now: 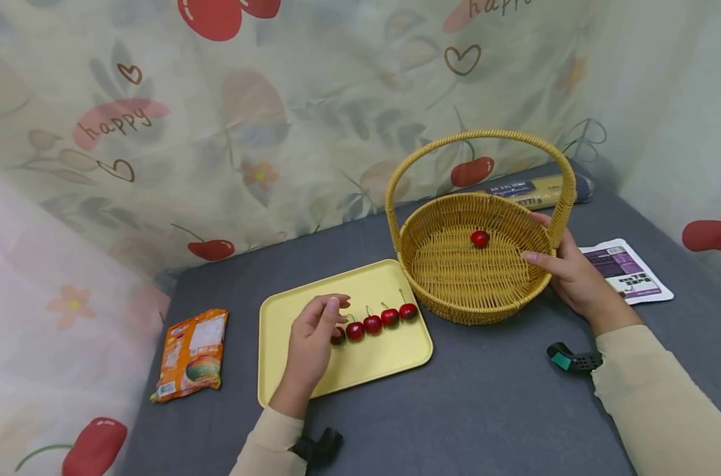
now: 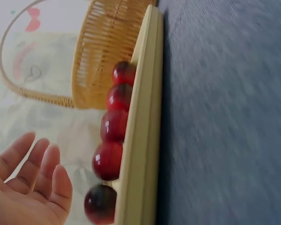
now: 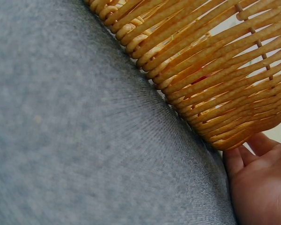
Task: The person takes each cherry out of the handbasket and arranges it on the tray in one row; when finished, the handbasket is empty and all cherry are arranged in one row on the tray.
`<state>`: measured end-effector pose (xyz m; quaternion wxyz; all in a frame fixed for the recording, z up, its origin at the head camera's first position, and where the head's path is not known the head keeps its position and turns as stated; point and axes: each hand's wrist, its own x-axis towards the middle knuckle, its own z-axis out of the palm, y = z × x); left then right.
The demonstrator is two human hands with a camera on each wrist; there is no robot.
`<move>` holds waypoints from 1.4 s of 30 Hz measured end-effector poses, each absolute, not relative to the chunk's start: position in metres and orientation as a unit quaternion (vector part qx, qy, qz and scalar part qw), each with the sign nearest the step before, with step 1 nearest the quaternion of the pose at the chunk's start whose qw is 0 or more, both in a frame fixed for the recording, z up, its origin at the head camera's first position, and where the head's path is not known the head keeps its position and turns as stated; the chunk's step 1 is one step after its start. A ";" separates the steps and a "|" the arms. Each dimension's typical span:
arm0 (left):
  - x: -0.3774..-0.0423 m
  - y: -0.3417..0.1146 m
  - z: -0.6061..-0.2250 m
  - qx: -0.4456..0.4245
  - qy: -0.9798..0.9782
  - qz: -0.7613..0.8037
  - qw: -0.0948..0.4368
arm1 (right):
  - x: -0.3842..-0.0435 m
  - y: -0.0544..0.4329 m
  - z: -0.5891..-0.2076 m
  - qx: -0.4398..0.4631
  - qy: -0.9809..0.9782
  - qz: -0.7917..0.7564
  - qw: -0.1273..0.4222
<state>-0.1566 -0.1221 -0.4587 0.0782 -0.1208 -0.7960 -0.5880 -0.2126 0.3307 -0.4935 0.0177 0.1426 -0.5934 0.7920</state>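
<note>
Over the pale yellow tray (image 1: 289, 297), my left hand (image 1: 314, 334) hovers with loosely bent fingers and nothing in them. Several dark red cherries (image 1: 373, 324) with stems lie in a row along the tray, and the nearest, darkest cherry (image 2: 100, 205) is beside my fingers, partly hidden in the head view. My right hand (image 1: 574, 281) grips the right side of a wicker basket (image 1: 449, 281), thumb over the rim and fingers outside, below the arched handle. A single cherry (image 1: 480, 238) lies inside the basket. The basket stands against the tray's right end.
An orange snack packet (image 1: 192, 355) lies left of the tray. Behind the basket is a long yellow and blue package (image 1: 538, 192), and a white and purple pouch (image 1: 624, 271) lies right of my right hand. A patterned curtain (image 1: 312, 132) hangs behind the grey table (image 1: 455, 410).
</note>
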 end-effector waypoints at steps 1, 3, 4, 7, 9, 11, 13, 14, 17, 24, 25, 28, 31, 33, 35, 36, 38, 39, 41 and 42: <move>-0.158 -0.119 -0.458 -0.128 -0.795 -0.588 0.075 | -0.213 0.331 -0.494 0.143 -0.592 0.793 0.017; -0.161 -0.112 -0.455 -0.143 -0.794 -0.587 0.068 | -0.213 0.331 -0.493 0.144 -0.592 0.793 0.016; -0.163 -0.108 -0.453 -0.150 -0.793 -0.587 0.064 | -0.213 0.331 -0.493 0.144 -0.593 0.792 0.016; -0.169 -0.096 -0.445 -0.170 -0.787 -0.591 0.053 | -0.214 0.331 -0.493 0.143 -0.595 0.791 0.016; -0.173 -0.087 -0.440 -0.183 -0.778 -0.599 0.047 | -0.214 0.331 -0.492 0.142 -0.595 0.791 0.016; -0.177 -0.079 -0.435 -0.200 -0.763 -0.613 0.039 | -0.214 0.331 -0.492 0.141 -0.596 0.790 0.015; -0.181 -0.071 -0.430 -0.217 -0.745 -0.631 0.025 | -0.214 0.330 -0.492 0.142 -0.596 0.791 0.015; -0.184 -0.067 -0.427 -0.226 -0.735 -0.639 0.016 | -0.214 0.330 -0.491 0.142 -0.595 0.791 0.015; -0.189 -0.057 -0.420 -0.248 -0.708 -0.661 -0.021 | -0.215 0.330 -0.491 0.142 -0.596 0.790 0.015; -0.201 -0.029 -0.406 -0.284 -0.684 -0.668 -0.077 | -0.215 0.330 -0.490 0.136 -0.600 0.788 0.017; -0.202 -0.025 -0.405 -0.284 -0.682 -0.669 -0.081 | -0.215 0.331 -0.490 0.135 -0.600 0.789 0.017; -0.209 -0.013 -0.405 -0.286 -0.683 -0.666 -0.091 | -0.215 0.331 -0.492 0.134 -0.601 0.787 0.017; -0.218 -0.001 -0.405 -0.285 -0.687 -0.660 -0.104 | -0.215 0.332 -0.493 0.133 -0.601 0.788 0.017; -0.223 0.006 -0.406 -0.282 -0.692 -0.655 -0.112 | -0.214 0.332 -0.493 0.133 -0.602 0.787 0.017; -0.229 0.014 -0.407 -0.268 -0.698 -0.654 -0.116 | -0.214 0.331 -0.493 0.132 -0.601 0.789 0.015; -0.231 0.018 -0.407 -0.260 -0.702 -0.653 -0.116 | -0.214 0.331 -0.494 0.132 -0.601 0.788 0.014; -0.236 0.025 -0.407 -0.244 -0.712 -0.648 -0.115 | -0.214 0.331 -0.494 0.132 -0.603 0.787 0.014; -0.239 0.028 -0.407 -0.236 -0.718 -0.644 -0.116 | -0.214 0.331 -0.494 0.131 -0.604 0.786 0.014; -0.244 0.035 -0.407 -0.225 -0.735 -0.629 -0.115 | -0.213 0.331 -0.494 0.129 -0.604 0.786 0.014; -0.247 0.038 -0.407 -0.222 -0.744 -0.620 -0.114 | -0.213 0.331 -0.495 0.127 -0.605 0.786 0.014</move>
